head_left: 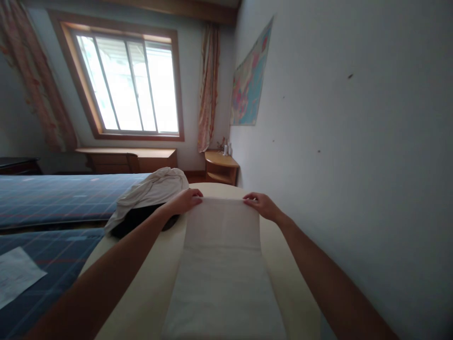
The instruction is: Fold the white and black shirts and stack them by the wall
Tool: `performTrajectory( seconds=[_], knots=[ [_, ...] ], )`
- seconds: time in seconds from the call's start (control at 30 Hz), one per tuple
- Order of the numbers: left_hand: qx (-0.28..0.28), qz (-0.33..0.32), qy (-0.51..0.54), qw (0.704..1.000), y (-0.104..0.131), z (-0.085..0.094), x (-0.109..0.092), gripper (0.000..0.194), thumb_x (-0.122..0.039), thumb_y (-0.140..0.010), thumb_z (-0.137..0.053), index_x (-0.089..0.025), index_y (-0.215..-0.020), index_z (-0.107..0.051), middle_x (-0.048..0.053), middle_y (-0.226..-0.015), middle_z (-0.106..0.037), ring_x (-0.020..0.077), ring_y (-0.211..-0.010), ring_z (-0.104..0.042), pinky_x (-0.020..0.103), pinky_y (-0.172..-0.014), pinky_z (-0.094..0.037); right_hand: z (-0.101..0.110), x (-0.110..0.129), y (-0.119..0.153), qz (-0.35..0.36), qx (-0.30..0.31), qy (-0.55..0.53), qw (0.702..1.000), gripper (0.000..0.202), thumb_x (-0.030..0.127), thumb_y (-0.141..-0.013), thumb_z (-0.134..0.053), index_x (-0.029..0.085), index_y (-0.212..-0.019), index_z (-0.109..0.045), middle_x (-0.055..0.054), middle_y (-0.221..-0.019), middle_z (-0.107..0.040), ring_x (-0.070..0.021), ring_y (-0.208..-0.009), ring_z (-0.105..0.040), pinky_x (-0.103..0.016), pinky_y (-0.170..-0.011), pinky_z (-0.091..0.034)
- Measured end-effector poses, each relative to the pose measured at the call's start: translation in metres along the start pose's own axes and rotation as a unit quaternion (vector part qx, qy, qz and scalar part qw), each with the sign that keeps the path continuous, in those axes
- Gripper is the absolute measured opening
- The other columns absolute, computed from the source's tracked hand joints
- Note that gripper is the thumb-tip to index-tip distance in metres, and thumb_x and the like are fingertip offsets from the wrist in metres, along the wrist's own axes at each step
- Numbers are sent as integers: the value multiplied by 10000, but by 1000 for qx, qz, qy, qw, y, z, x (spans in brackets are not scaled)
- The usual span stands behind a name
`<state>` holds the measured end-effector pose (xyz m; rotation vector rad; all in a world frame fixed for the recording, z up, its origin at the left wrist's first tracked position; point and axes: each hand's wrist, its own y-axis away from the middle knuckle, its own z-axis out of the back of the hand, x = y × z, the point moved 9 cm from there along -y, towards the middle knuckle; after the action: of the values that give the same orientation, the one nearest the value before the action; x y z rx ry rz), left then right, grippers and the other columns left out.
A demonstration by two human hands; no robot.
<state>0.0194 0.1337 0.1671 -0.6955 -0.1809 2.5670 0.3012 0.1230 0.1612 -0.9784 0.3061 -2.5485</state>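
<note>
A long strip of folded white cloth [224,274] lies lengthwise on a cream-coloured tabletop [148,274], its near end running out of the bottom of the view. At its far left corner my left hand [186,200] pinches the edge between thumb and fingers. My right hand [262,204] grips the far right corner in the same way. Between the hands the far edge is fairly straight, and a crease crosses the cloth a little nearer to me. Beside my left hand sits a heap of crumpled whitish fabric [155,186] with a black item [138,219] under it.
To the left, beds with blue checked covers [63,198] adjoin the table; a paper sheet [19,274] lies on the nearer one. A white wall [354,189] runs close along the right. Farther back stand a corner shelf [222,160] and a wooden desk [152,153] beneath the window.
</note>
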Motion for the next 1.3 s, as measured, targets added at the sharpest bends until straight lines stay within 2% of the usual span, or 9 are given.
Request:
performTrajectory(
  seconds=[0.2, 0.27, 0.5, 0.67, 0.77, 0.83, 0.93, 1.07, 1.3],
  knots=[
    [-4, 99, -12, 995, -2, -81, 60, 283, -223, -807, -578, -171, -1078, -637, 84, -1009, -693, 227, -954, -641, 326, -871, -470, -68, -64, -5, -80, 27, 0, 996, 382, 169, -821, -564, 113, -1194, -626, -111, -1115, -693, -175, -956, -647, -289, -894, -479],
    [-20, 120, -5, 993, 2, -99, 73, 336, -204, -819, -570, -170, -1152, -595, 92, -1055, -685, 221, -991, -640, 323, -896, -467, -81, -77, -2, -93, 20, 3, 996, 414, 133, -791, -572, 102, -1202, -612, -121, -1150, -683, -184, -1008, -640, -298, -933, -469],
    [-64, 172, 7, 983, 5, -105, 96, 318, -234, -907, -479, -175, -1217, -519, 68, -1048, -675, 175, -950, -650, 266, -848, -489, -82, -89, -1, -109, -22, 12, 994, 460, 159, -889, -432, 158, -1349, -464, -80, -1212, -659, -142, -1042, -636, -274, -940, -475],
    [-89, 181, -20, 979, 9, -102, 83, 392, -180, -881, -495, -150, -1272, -506, 119, -1179, -639, 227, -1087, -618, 336, -953, -457, -87, -80, 4, -114, -23, 67, 991, 400, 146, -876, -454, 155, -1261, -560, -90, -1238, -639, -161, -1126, -589, -281, -1019, -412],
    [-129, 168, -55, 976, 16, -99, 55, 470, -195, -882, -503, -146, -1349, -471, 174, -1453, -437, 298, -1319, -445, 424, -1093, -342, -91, -64, 6, -120, -27, 124, 985, 382, 146, -882, -447, 168, -1223, -618, -119, -1372, -542, -222, -1275, -467, -359, -1098, -320],
    [-133, 101, -91, 982, 17, -104, 24, 478, -257, -910, -494, -173, -1380, -469, 148, -1545, -324, 307, -1410, -316, 436, -1148, -266, -99, -46, 4, -108, -16, 189, 976, 376, 222, -924, -430, 198, -1248, -621, -109, -1462, -460, -256, -1360, -359, -409, -1131, -252],
    [-53, 0, -130, 990, 16, -131, -12, 478, -348, -964, -419, -243, -1430, -440, 82, -1579, -304, 283, -1456, -242, 444, -1169, -232, -127, -21, 4, -65, 52, 243, 967, 465, 415, -979, -366, 252, -1388, -516, -69, -1549, -358, -251, -1427, -256, -425, -1161, -169],
    [43, 57, -147, 987, 16, -156, 1, 532, -443, -1001, -285, -242, -1486, -366, 87, -1581, -309, 309, -1468, -216, 516, -1162, -197, -160, -20, 15, -82, 129, 223, 963, 616, 579, -980, -232, 290, -1517, -313, -52, -1606, -244, -282, -1479, -133, -496, -1170, -67],
    [39, 130, -153, 979, 15, -150, 32, 581, -509, -982, -260, -251, -1495, -348, 112, -1605, -234, 346, -1476, -158, 635, -1120, -152, -156, -33, 20, -125, 140, 236, 954, 755, 703, -914, -240, 277, -1538, -263, -55, -1618, -203, -303, -1485, -99, -520, -1168, -30]
  ],
)
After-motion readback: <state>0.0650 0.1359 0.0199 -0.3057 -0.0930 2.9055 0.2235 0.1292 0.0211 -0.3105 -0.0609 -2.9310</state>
